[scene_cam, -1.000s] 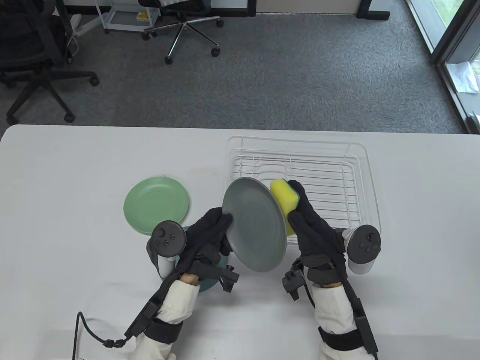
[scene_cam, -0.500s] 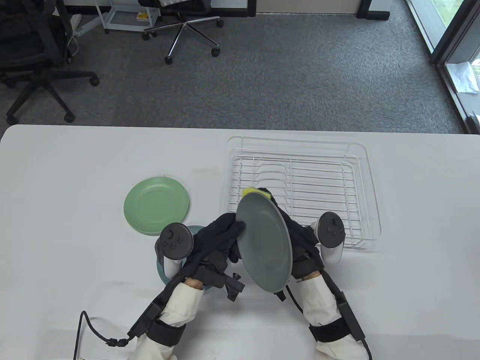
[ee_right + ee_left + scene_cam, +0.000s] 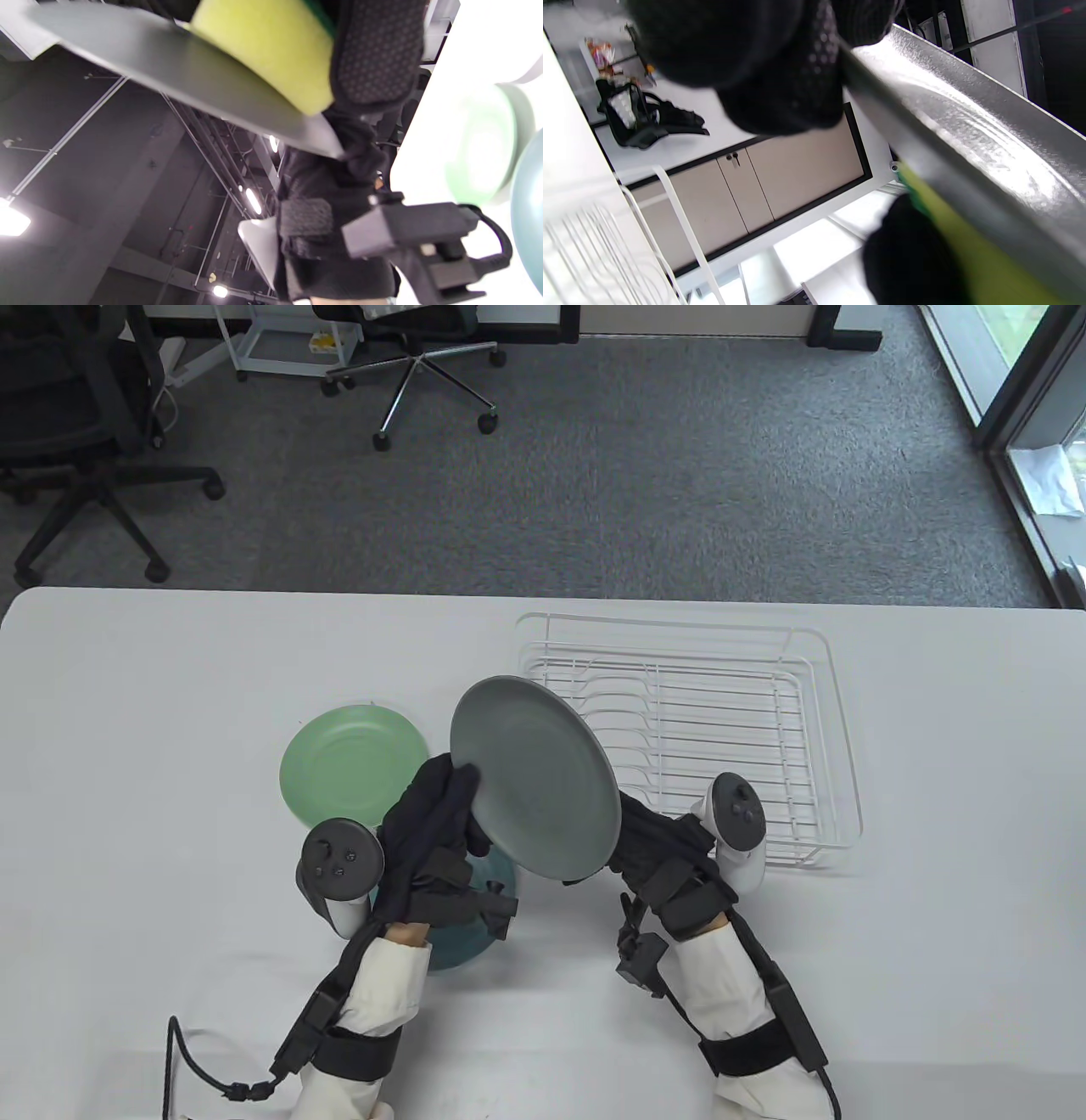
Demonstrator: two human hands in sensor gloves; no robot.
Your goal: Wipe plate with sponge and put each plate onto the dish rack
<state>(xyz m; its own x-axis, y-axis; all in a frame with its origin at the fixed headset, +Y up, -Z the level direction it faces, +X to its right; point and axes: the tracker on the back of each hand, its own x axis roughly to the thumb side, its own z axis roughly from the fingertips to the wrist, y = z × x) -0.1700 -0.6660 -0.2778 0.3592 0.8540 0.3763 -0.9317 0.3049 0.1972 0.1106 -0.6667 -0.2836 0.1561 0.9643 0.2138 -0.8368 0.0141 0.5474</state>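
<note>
Grey carpet and office chairs lay beyond the white table where we worked. Our left hand pinched the left rim of the grey plate, thumb on its upper face, and held it tilted above the table's near middle. Our right hand reached under the plate from the right; in the right wrist view its fingers curled round the yellow sponge and pressed it flat against the plate's hidden face. From the table view the sponge was covered by the plate.

Left of the hands, a green plate lay flat on the table. A teal plate sat nearer the front edge, largely hidden under our left wrist. The white wire dish rack stood toward the right side of the table, just beyond the right hand, with no plate in it.
</note>
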